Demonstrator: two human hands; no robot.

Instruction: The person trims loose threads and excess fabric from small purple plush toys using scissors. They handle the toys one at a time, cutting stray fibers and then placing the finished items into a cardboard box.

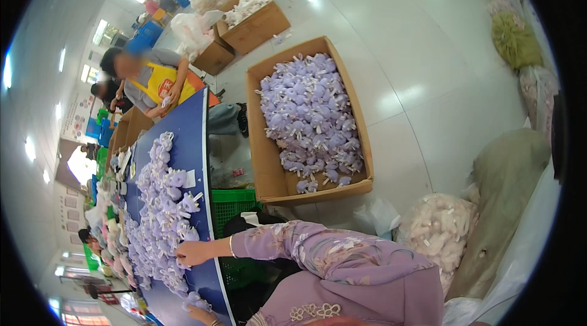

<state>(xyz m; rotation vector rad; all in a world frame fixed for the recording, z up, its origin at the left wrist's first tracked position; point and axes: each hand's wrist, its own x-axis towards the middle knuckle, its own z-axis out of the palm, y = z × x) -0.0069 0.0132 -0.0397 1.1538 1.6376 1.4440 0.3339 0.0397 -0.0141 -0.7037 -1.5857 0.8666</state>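
A long heap of small purple plush toys (156, 222) with white tags or ribbons lies along the blue table (189, 112). My right hand (194, 253) reaches over the table edge into the heap, fingers curled down on one of the plush toys; its fingertips are partly hidden. Lower in the view, my left hand (202, 315) holds another purple plush toy (194, 301) near the table's near end. A bracelet circles my right wrist, below a purple floral sleeve.
A large cardboard box (365, 173) full of purple plush toys stands on the floor beside the table. Under the table edge sits a green crate (232, 202). Across the table end, a person in a yellow apron (158, 84) handles a small toy. Stuffed sacks (437, 228) lie behind me.
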